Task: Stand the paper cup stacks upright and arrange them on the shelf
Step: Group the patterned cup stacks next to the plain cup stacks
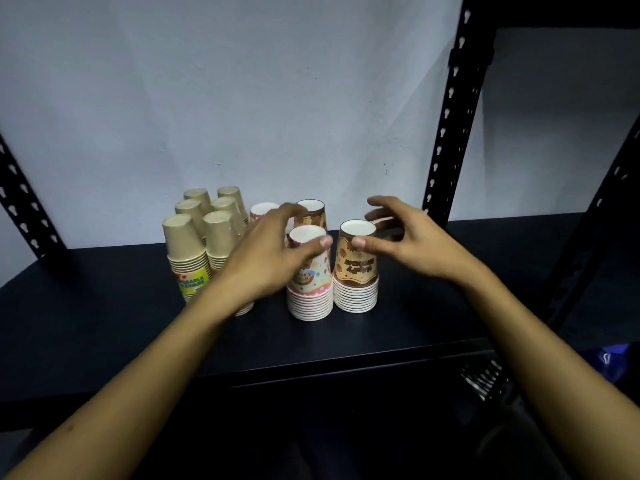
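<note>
I was watching through the head camera, and nearest to me both forearms reached in over the front edge of the dark shelf [104,317]. At the front of the group stood two stacks, mouth-down and upright: the pink-rimmed stack [309,292] and, touching it on the right, the brown printed stack [355,271]. My left hand [273,258] curled round the top cup of the pink-rimmed stack, its thumb pressed on the near side, so those fingers were clamped on it. My right hand [408,240] sat at the brown printed stack with the thumb against its upper wall; the other fingers were spread apart and arched behind the cup, and I could not tell whether they touched it.

Further left, the kraft stacks [194,244] stood in two tidy rows of three, one front stack wearing a yellow label. Behind the front pair a second brown stack [313,211] and another pink stack [263,209] also stood upright, close to the pale wall [242,98].

I judged the job nearly finished: every stack in view was already standing and grouped, none lay on its side, and what remained looked like squaring up the front pair. The black upright [450,133] framed the right side.
</note>
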Demonstrator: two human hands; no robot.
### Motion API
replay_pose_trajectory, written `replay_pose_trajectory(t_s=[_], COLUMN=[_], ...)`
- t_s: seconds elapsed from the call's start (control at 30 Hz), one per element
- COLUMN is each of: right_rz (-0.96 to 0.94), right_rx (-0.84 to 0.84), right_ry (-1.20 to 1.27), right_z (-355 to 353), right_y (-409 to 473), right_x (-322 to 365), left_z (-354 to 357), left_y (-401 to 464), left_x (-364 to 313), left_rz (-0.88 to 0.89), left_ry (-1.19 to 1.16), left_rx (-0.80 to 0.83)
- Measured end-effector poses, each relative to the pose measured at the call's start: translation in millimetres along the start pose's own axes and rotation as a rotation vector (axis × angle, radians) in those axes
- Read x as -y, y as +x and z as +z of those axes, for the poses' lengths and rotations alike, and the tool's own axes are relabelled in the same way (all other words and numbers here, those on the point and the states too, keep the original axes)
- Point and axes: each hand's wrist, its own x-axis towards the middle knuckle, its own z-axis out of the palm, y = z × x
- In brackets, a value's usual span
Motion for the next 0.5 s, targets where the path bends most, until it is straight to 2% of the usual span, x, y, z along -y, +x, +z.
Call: replay_pose_trajectory(t_s=[0.1, 0.2, 0.33, 0.5], right_rz=[0.006, 0.006, -0.008, -0.019], right_rx=[0.093, 0.118, 0.098, 0.078], right_ry=[-0.075, -0.118, -0.108, -0.094], right_z=[-6.9, -5.7, 0.7, 14.0], right_y=[14.1, 20.6, 22.7, 27.5], right_x=[10.2, 11.6, 9.4, 13.7], left_z=[-14.9, -24.2, -36.6, -45.3], left_y=[24.4, 42.6, 56.6, 66.6], left_x=[-5.5, -6.8, -5.3, 2.1], left_rz=[0.082, 0.169, 0.245, 0.238], left_ry=[0.021, 0.199, 0.336, 0.388], left_rx=[0.144, 0.298, 0.386, 0.425])
